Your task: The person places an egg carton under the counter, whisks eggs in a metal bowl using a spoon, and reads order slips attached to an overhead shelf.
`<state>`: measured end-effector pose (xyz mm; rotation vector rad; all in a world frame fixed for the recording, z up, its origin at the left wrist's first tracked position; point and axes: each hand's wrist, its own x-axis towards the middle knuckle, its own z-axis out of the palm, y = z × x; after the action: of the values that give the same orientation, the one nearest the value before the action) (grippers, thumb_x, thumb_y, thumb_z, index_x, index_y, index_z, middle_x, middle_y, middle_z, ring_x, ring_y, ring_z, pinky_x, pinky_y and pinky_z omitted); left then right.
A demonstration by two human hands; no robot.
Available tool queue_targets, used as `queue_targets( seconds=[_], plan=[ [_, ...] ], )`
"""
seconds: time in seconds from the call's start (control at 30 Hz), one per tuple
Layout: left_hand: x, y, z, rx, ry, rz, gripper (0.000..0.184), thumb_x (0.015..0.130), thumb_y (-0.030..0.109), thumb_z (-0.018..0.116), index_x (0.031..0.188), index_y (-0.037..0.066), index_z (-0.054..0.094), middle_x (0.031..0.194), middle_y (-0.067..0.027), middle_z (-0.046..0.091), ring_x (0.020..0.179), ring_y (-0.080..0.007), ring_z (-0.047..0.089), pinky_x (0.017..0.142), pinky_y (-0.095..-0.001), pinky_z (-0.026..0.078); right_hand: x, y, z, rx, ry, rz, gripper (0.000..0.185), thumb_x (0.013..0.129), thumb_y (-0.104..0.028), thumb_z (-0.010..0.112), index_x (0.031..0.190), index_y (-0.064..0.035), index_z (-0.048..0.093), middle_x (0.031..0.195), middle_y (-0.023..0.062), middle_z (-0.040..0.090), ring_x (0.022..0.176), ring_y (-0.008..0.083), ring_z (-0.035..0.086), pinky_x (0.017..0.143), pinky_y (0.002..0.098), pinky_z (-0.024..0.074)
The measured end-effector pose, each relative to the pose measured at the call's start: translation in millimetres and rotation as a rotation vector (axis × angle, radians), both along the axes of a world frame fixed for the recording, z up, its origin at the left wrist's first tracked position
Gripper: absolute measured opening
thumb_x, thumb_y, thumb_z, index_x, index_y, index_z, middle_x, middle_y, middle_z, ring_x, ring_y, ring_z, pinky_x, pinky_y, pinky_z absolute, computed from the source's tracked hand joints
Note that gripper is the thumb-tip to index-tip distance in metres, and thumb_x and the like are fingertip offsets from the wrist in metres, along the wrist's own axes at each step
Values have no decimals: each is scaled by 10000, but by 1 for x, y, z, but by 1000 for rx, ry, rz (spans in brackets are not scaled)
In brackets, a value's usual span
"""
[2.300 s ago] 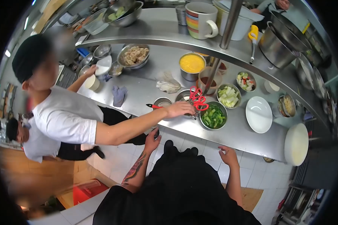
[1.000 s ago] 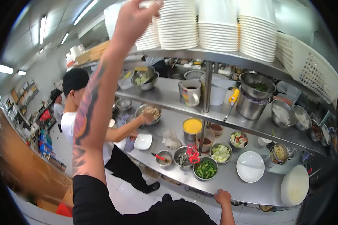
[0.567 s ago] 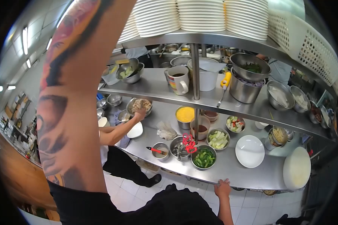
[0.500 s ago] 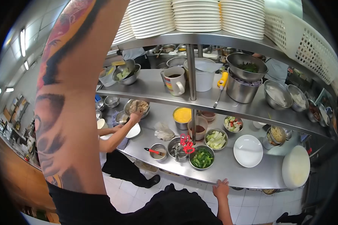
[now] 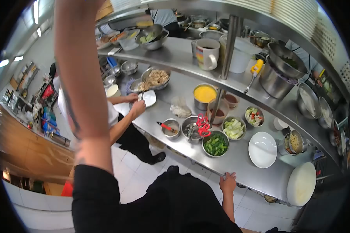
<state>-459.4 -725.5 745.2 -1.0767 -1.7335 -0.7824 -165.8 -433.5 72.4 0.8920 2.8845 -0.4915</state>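
My left arm is raised along the left side of the view, and its hand lies beyond the top edge. My right hand [image 5: 228, 182] rests on the front edge of the steel table [image 5: 206, 165], its fingers apart and nothing held. Nearest to it are a bowl of green vegetables [image 5: 216, 145] and a white oval plate [image 5: 262, 150]. Left of the greens, red-handled scissors [image 5: 203, 125] stand in a steel bowl of utensils, beside a small bowl with a red-handled brush [image 5: 166, 127].
At the left, a co-worker's hands [image 5: 138, 106] hold a utensil over a white dish [image 5: 148, 99], near a bowl of meat [image 5: 156, 78]. A shelf [image 5: 171, 64] crosses above the table, carrying a striped mug [image 5: 207, 54]. Plate stacks [image 5: 295, 17] stand higher up. A white round board [image 5: 301, 183] is at right.
My left arm has risen and its hand has left the view. My right hand has come onto the table edge. The co-worker's hand has moved from the scissors to the white dish.
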Motion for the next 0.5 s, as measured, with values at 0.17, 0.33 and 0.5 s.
queue_targets(
  seconds=[0.17,0.33,0.5],
  plan=[
    [43,-68,-369,546,-1360,-627,395,955,230,648,1270,12,552,1068,-57,667,857,-161,663,651,-302,538,-6,11,16,5,-80,65,385,836,-340,692,1147,-116,661,1319,282,561,1071,412,625,895,481,516],
    [117,-153,-651,1661,-1709,-398,144,1026,261,533,1082,129,539,822,39,536,638,-59,497,512,-205,405,-4,24,11,-16,-33,52,337,818,-341,700,1080,-129,705,1131,249,668,981,362,672,864,471,529],
    [63,-177,-713,1789,-1689,-429,133,1039,258,508,1071,138,553,777,54,552,612,-50,505,488,-209,377,-8,12,18,39,-77,83,374,816,-325,714,1090,-79,645,1202,265,626,972,411,655,819,486,542]
  ],
)
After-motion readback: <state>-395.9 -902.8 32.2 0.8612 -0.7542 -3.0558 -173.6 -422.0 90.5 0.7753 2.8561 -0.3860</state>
